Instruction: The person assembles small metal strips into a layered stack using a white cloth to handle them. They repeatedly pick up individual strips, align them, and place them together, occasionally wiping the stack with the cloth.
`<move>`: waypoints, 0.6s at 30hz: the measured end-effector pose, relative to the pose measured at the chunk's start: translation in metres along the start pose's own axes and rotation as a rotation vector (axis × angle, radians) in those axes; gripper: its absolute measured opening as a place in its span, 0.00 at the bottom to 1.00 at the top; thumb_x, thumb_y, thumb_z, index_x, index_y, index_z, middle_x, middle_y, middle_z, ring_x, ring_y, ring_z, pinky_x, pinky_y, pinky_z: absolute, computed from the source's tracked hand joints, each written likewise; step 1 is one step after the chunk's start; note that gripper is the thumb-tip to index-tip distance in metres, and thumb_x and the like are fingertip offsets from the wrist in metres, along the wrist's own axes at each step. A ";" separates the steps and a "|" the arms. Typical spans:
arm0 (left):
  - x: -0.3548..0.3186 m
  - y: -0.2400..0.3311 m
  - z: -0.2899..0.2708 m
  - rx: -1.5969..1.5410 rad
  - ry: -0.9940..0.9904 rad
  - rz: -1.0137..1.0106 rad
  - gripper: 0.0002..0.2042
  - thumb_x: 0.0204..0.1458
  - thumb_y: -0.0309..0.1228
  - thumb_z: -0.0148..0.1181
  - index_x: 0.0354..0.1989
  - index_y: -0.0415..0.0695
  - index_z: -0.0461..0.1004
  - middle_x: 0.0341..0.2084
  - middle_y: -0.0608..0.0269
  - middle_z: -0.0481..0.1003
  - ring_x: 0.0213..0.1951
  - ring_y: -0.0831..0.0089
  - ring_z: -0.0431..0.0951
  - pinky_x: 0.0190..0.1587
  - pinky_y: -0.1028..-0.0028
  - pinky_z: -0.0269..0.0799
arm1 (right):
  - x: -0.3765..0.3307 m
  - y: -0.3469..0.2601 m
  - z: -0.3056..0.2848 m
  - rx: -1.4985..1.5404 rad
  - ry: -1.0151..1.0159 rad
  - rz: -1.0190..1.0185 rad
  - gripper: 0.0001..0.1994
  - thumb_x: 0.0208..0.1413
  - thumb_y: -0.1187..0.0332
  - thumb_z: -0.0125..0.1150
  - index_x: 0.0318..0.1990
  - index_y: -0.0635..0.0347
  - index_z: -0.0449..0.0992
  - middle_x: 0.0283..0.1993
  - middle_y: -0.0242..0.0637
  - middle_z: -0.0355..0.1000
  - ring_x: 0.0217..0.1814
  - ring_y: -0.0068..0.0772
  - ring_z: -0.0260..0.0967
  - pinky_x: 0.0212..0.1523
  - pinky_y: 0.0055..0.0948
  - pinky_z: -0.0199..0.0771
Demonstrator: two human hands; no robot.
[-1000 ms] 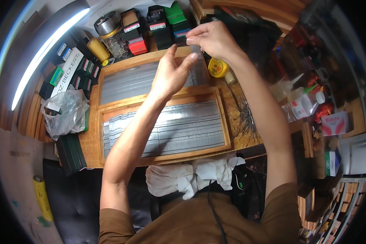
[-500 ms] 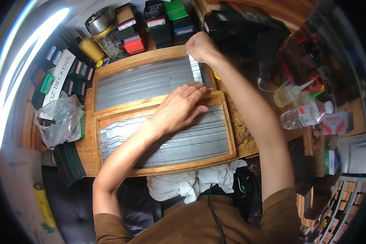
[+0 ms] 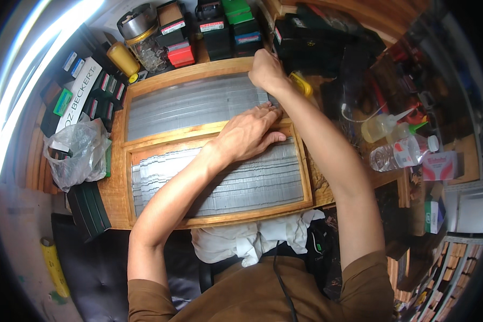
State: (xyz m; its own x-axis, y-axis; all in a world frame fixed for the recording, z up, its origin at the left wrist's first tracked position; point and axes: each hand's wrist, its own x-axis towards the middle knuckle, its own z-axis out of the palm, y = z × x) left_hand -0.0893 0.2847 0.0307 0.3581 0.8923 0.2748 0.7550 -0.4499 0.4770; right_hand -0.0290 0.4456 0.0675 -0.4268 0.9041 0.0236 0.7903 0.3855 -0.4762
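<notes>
On the counter: two wooden trays [image 3: 209, 131] of metal strips.
Left hand [image 3: 249, 134]: flat, released grip.
Right hand [image 3: 266, 71]: clenched; contents indiscernible.

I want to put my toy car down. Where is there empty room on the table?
Hardly any. The two wooden trays fill the middle, with the left hand and right hand on them. Boxes crowd the back, bottles the right. Only a bare wood strip shows between the plastic bag and the trays.

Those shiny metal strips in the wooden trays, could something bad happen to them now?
Maybe. The left hand lies flat across the metal strips of the near tray, so a slide could push their rows crooked. The right hand works at the far tray's corner beside a yellow thing, which it might bump.
</notes>
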 end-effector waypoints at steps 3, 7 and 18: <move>0.000 0.004 -0.002 0.022 0.024 0.013 0.31 0.66 0.49 0.59 0.62 0.30 0.71 0.58 0.34 0.75 0.64 0.40 0.73 0.66 0.54 0.71 | -0.014 0.001 -0.011 -0.176 -0.019 -0.110 0.13 0.55 0.76 0.67 0.48 0.68 0.85 0.54 0.62 0.79 0.60 0.58 0.79 0.59 0.43 0.82; -0.001 -0.008 0.011 0.134 0.126 0.085 0.31 0.66 0.49 0.59 0.62 0.29 0.71 0.58 0.34 0.75 0.63 0.41 0.73 0.67 0.54 0.70 | -0.038 -0.004 -0.038 -0.195 -0.170 -0.039 0.13 0.50 0.78 0.65 0.44 0.69 0.86 0.51 0.61 0.81 0.57 0.56 0.81 0.54 0.43 0.83; -0.003 0.001 0.008 0.102 0.121 -0.007 0.30 0.65 0.49 0.62 0.59 0.28 0.73 0.51 0.39 0.77 0.53 0.47 0.75 0.60 0.56 0.72 | -0.020 0.016 -0.041 -0.056 -0.452 0.105 0.12 0.58 0.75 0.47 0.28 0.68 0.78 0.19 0.38 0.74 0.17 0.30 0.68 0.16 0.32 0.63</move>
State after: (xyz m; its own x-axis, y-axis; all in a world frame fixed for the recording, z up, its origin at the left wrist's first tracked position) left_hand -0.0853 0.2821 0.0239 0.2887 0.8818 0.3730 0.8111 -0.4322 0.3941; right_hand 0.0103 0.4412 0.0954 -0.4820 0.7723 -0.4137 0.8568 0.3170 -0.4066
